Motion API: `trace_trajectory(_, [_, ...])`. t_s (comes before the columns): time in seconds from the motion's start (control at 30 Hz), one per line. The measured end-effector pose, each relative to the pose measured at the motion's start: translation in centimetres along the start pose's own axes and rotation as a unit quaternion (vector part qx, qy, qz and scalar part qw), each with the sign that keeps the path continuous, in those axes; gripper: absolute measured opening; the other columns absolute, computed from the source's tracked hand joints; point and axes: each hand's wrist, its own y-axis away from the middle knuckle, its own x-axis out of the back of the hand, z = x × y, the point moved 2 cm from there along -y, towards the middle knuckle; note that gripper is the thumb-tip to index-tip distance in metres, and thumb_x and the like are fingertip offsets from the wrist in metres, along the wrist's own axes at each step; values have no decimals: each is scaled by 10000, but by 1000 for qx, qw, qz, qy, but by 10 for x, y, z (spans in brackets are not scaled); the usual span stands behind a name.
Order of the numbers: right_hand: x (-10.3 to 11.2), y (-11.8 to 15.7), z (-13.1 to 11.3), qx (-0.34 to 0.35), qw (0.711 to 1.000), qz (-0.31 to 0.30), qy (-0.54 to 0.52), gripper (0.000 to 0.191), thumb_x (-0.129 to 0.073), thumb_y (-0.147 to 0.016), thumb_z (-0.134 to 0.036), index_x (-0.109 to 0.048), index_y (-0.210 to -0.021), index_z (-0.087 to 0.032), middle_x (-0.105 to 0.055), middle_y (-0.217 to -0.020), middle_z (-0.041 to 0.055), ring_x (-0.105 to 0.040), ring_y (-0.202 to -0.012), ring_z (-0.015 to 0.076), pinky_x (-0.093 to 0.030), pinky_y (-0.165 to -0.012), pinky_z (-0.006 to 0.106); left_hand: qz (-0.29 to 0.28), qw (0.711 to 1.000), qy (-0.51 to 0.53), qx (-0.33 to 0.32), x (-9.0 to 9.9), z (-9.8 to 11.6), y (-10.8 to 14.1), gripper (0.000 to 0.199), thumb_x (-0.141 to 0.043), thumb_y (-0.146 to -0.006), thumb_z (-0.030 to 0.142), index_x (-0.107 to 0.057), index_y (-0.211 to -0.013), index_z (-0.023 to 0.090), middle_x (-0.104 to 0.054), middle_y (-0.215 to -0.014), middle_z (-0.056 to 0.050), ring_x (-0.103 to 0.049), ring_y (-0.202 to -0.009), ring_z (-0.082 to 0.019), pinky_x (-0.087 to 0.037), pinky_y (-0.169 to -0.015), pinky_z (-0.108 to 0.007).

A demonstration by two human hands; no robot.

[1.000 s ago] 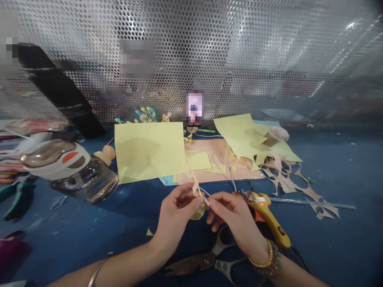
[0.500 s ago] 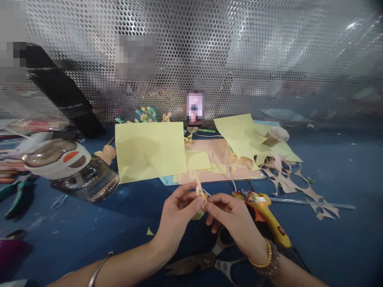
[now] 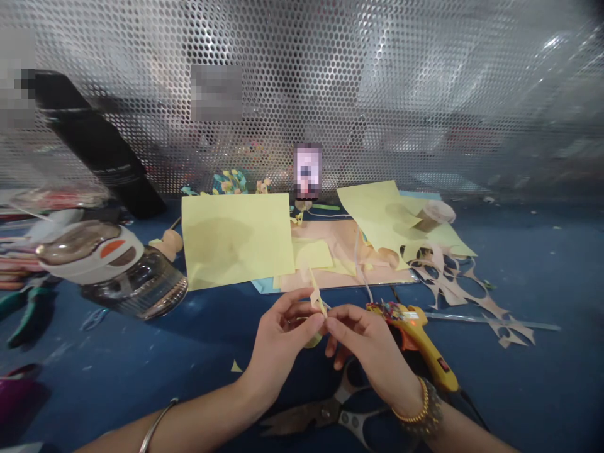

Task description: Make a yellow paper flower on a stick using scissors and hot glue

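My left hand (image 3: 287, 330) pinches a small strip of pale yellow paper (image 3: 316, 296) between thumb and fingers. The strip stands upright, with its upper end reaching over the paper pile. My right hand (image 3: 361, 336) meets it at the strip's lower end, thumb and forefinger pressed together on it. A rounded yellow-green piece (image 3: 314, 341) shows partly beneath the fingertips. Large scissors (image 3: 325, 413) lie below my hands, their upper handle partly behind my right hand. A yellow glue gun (image 3: 427, 346) rests just right of my right hand.
Yellow sheets (image 3: 236, 239) and pink paper (image 3: 340, 229) lie behind my hands. A phone (image 3: 307, 171) leans on the perforated metal screen (image 3: 283, 82). At left are a clear bottle (image 3: 136, 283), a black box (image 3: 101, 148) and green-handled pliers (image 3: 31, 311). Paper offcuts (image 3: 453, 283) lie right.
The strip and the fingertips holding it have shifted very slightly. Both hands keep nearly the same pose, and the things on the table stay where they were.
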Motion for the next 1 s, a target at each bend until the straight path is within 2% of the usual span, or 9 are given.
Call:
trace_trajectory(0.17, [-1, 1, 1, -5, 1000, -14, -26, 290, -692, -765, -422, -650, -810, -139, -636, -717, 22, -584, -522, 96, -486, -398, 164, -18, 1000, 13, -17, 1, 2, -2, 284, -721, -721, 256, -666, -994, 201, -720, -817, -29, -652, -720, -153, -508, -693, -261])
trace_trajectory(0.27, [-2, 1, 1, -10, 998, -30, -46, 269, -683, -780, -409, -649, -808, -144, -630, -743, 17, -584, -527, 88, -483, -395, 155, -54, 998, -19, -8, 0, 3, -3, 270, -711, -735, 281, -689, -987, 190, -712, -867, -48, -630, -734, -158, -497, -683, -262])
trace_trajectory(0.37, [-3, 2, 1, -16, 998, -38, -55, 262, -677, -789, -406, -647, -801, -146, -619, -718, 3, -578, -511, 80, -476, -386, 148, -87, 994, -60, 4, 0, 3, -3, 193, -695, -758, 315, -725, -896, 183, -696, -858, -45, -608, -723, -143, -483, -666, -243])
trace_trajectory(0.53, [-3, 1, 1, -20, 997, -36, -60, 273, -681, -781, -416, -649, -799, -146, -618, -707, 2, -577, -507, 79, -472, -379, 145, -80, 995, -58, -30, 2, 2, -3, 94, -697, -761, 281, -728, -778, 195, -676, -940, -30, -601, -711, -119, -479, -653, -223])
trace_trajectory(0.8, [-1, 0, 1, -22, 998, -32, -46, 267, -683, -784, -400, -667, -833, -138, -635, -728, 13, -576, -499, 73, -477, -373, 139, -71, 996, -58, -16, 2, 2, -4, 116, -702, -761, 299, -704, -758, 183, -669, -753, -2, -576, -647, -99, -466, -632, -202])
trace_trajectory(1.0, [-1, 0, 2, -13, 998, -28, -45, 257, -669, -802, -391, -677, -847, -138, -628, -736, 15, -585, -514, 78, -483, -372, 142, -63, 995, -73, -9, 3, 2, -4, 156, -705, -758, 329, -687, -776, 176, -660, -697, 4, -569, -644, -100, -454, -609, -194])
